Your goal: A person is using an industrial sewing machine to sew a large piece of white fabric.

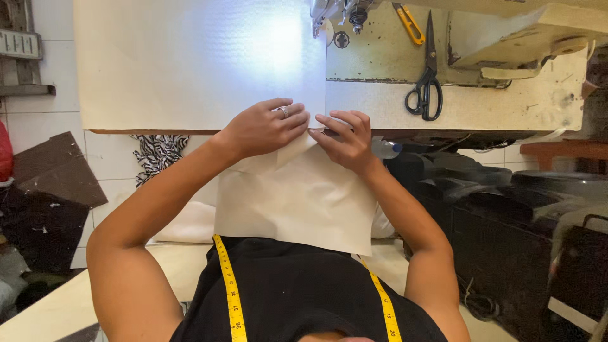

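A large sheet of cream fabric point(190, 63) lies over the sewing table and hangs down onto my lap. My left hand point(266, 126), with a ring on one finger, presses flat on the fabric at the table's front edge. My right hand point(345, 136) pinches a folded edge of the same fabric right beside it, the fingertips of both hands almost touching. The sewing machine's needle head point(345, 16) sits at the far edge, beyond the hands.
Black scissors point(427, 82) and a small yellow thread snip point(408, 24) lie on the worn table top point(506, 104) to the right. A yellow tape measure point(231, 291) hangs round my neck. Zebra-print cloth point(155, 155) hangs at left; dark clutter fills the right.
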